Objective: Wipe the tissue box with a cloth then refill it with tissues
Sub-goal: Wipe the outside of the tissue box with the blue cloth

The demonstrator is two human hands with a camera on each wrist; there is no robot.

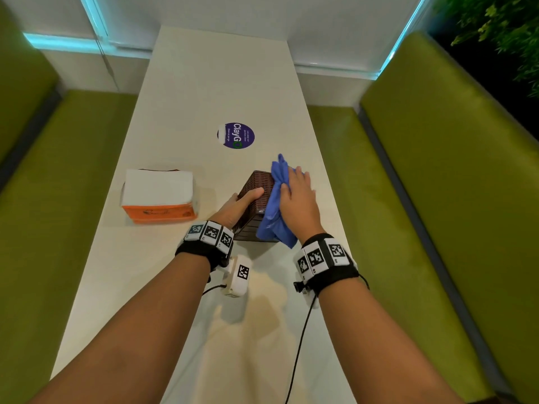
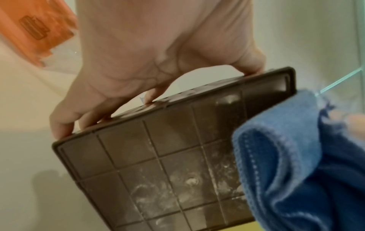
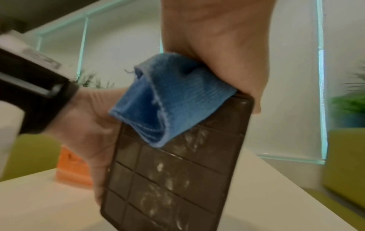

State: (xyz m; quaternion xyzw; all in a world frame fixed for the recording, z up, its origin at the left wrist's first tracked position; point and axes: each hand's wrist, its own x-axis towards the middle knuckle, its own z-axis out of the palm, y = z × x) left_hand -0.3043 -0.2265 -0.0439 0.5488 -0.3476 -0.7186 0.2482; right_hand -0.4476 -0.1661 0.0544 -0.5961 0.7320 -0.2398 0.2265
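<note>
The brown woven tissue box (image 1: 256, 185) stands tipped up on the white table (image 1: 218, 83). Its gridded underside (image 2: 168, 164) faces me and carries white smudges (image 3: 168, 179). My left hand (image 1: 236, 205) grips the box from the left, thumb on top and fingers curled along its far edge (image 2: 148, 46). My right hand (image 1: 297, 196) lies flat on a blue cloth (image 1: 277, 196) and presses it against the box's right face. A fold of the cloth (image 3: 173, 100) hangs over the underside's top corner. An opened orange pack of white tissues (image 1: 159, 196) sits to the left.
A round purple sticker (image 1: 235, 135) lies on the table beyond the box. Green padded benches (image 1: 58, 199) (image 1: 437, 199) line both long sides. A white wall with glowing glass strips closes the far end. Plants (image 1: 501, 30) stand at the back right.
</note>
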